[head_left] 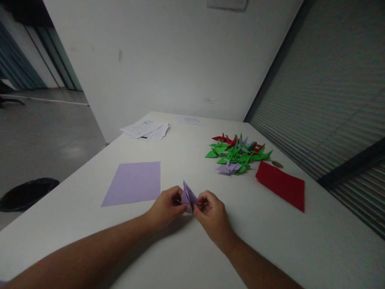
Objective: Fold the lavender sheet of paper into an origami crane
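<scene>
A small purple folded paper (187, 195) with a pointed top is held between my two hands, just above the white table. My left hand (166, 206) pinches its left side between thumb and fingers. On the other side, my right hand (213, 210) is closed on the lower right edge. The folds at the bottom are partly hidden by my thumbs. Left of my hands a flat purple paper sheet (135, 182) lies on the table.
Several green, red and purple paper cranes (234, 154) are heaped at the right. Near them lie red paper (281, 184) and a brown round object (277, 164). Printed papers (146, 129) rest at the back left. A black-lined bin (27, 194) stands beside the table (186, 148).
</scene>
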`<state>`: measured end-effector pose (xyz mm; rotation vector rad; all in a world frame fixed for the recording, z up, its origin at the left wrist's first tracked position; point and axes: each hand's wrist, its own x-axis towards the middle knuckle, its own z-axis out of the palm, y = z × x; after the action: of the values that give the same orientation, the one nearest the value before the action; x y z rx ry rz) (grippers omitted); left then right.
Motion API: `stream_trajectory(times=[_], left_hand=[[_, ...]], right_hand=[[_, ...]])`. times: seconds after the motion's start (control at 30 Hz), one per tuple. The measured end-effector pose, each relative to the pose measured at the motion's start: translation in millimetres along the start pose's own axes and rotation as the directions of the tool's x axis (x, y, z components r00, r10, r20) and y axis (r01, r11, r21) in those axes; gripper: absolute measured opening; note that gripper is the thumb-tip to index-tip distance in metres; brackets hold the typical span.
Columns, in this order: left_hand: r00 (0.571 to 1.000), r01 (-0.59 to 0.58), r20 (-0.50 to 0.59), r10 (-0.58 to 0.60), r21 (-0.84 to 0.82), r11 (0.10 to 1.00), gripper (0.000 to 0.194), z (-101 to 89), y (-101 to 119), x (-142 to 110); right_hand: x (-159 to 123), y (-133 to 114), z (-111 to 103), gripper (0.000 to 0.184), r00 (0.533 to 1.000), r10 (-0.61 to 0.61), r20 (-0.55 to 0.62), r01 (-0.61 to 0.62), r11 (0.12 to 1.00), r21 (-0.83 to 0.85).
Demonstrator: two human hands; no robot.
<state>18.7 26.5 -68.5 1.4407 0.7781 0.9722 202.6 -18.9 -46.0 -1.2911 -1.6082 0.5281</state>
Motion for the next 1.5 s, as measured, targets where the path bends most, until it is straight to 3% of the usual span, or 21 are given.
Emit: stream_trajectory(times=[0.23, 0.5, 0.8, 1.1, 1.37, 1.5], left_hand=[[1.000, -0.005, -0.003, 0.005, 0.008, 1.000, 0.025, -0.1, 4, 0], [1.000, -0.010, -0.009, 0.009, -0.051, 0.999, 0.027, 2.0, 8, 0], [0.998, -0.055, 0.029, 0.057, -0.041, 0.998, 0.024, 3.4, 13, 0], [0.991, -0.122, -0.043, 0.124, 0.050, 0.991, 0.015, 3.4, 16, -3], [0.967, -0.223, -0.106, 0.232, 0.098, 0.970, 0.028, 3.3, 18, -6], [0.934, -0.326, -0.063, 0.351, 0.252, 0.911, 0.018, 0.2, 16, -7]], right_hand=[[-2, -3, -1, 0.010, 0.990, -0.137, -0.040, 0.137, 0.990, -0.022], [-2, -8, -4, 0.016, 0.945, -0.317, -0.080, 0.308, 0.946, -0.102], [-3, -12, -6, 0.019, 0.902, -0.428, -0.057, 0.423, 0.902, -0.089], [-3, -10, -7, 0.020, 0.907, -0.422, -0.017, 0.422, 0.907, 0.000], [-2, -8, -8, 0.031, 0.905, -0.419, -0.072, 0.421, 0.907, 0.014], [-2, -9, -5, 0.024, 0.933, -0.346, -0.099, 0.353, 0.933, 0.067]])
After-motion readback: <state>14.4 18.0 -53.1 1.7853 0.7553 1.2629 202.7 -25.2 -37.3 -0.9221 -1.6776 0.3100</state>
